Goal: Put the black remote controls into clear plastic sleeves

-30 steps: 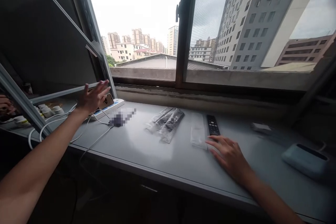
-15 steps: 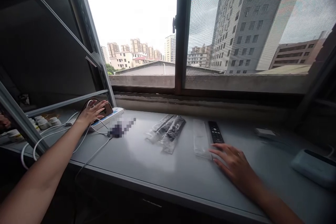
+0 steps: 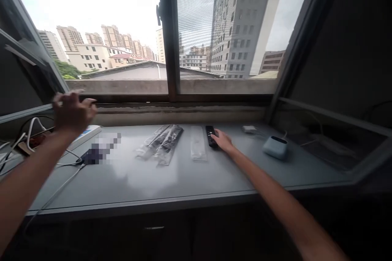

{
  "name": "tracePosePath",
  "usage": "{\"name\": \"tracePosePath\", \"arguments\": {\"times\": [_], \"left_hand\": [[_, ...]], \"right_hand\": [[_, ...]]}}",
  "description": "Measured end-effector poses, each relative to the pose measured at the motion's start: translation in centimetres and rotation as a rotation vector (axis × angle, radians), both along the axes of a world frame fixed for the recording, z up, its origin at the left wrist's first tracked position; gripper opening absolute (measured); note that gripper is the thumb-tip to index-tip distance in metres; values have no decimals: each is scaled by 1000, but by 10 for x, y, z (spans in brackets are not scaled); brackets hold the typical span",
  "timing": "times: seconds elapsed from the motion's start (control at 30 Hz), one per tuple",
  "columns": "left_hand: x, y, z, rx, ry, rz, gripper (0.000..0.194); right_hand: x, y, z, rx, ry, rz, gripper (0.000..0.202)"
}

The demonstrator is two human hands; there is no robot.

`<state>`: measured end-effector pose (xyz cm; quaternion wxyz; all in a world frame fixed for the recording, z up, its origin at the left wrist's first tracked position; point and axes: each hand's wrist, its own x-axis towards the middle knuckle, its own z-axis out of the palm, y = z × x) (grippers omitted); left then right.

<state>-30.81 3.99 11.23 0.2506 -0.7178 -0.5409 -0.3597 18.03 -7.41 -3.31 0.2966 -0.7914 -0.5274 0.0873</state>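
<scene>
My left hand (image 3: 72, 112) is raised above the white power strip (image 3: 87, 134) at the left, its fingers apart and nothing in them. At the right of the middle, my right hand (image 3: 223, 140) has its fingers closed on the right side of a black remote control (image 3: 210, 136), thumb over its buttons. The remote lies on the grey tabletop, or just above it; I cannot tell which. A clear plastic sleeve (image 3: 198, 143) lies flat beside it. Further left, dark remotes in plastic bags (image 3: 167, 140) lie close together.
White cables (image 3: 72, 177) and a pixelated dark object (image 3: 98, 153) lie at the left of the grey table (image 3: 147, 191). A pale blue device (image 3: 275, 147) and a small white box (image 3: 249, 129) stand at the right. Metal frame posts (image 3: 301, 28) rise at both sides.
The view has swung to the right. My left hand has come away from the phone by the power strip and lifted. My right hand has moved forward onto the remote control and taken hold of it.
</scene>
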Motion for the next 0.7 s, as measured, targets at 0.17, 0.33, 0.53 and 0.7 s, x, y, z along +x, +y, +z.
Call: {"name": "tracePosePath", "arguments": {"times": [0.17,0.33,0.53,0.7], "left_hand": [[154,-12,-31,-450,297,-121,43],[235,-9,-66,-497,466,-153,33],[242,-2,-92,-606,317,-117,33],[241,-7,-95,-698,219,-119,32]], "right_hand": [[9,15,4,-19,30,44,40],[3,3,4,-7,12,99,38],[-14,0,6,-11,-19,104,40],[-19,2,4,-15,-31,97,40]]}}
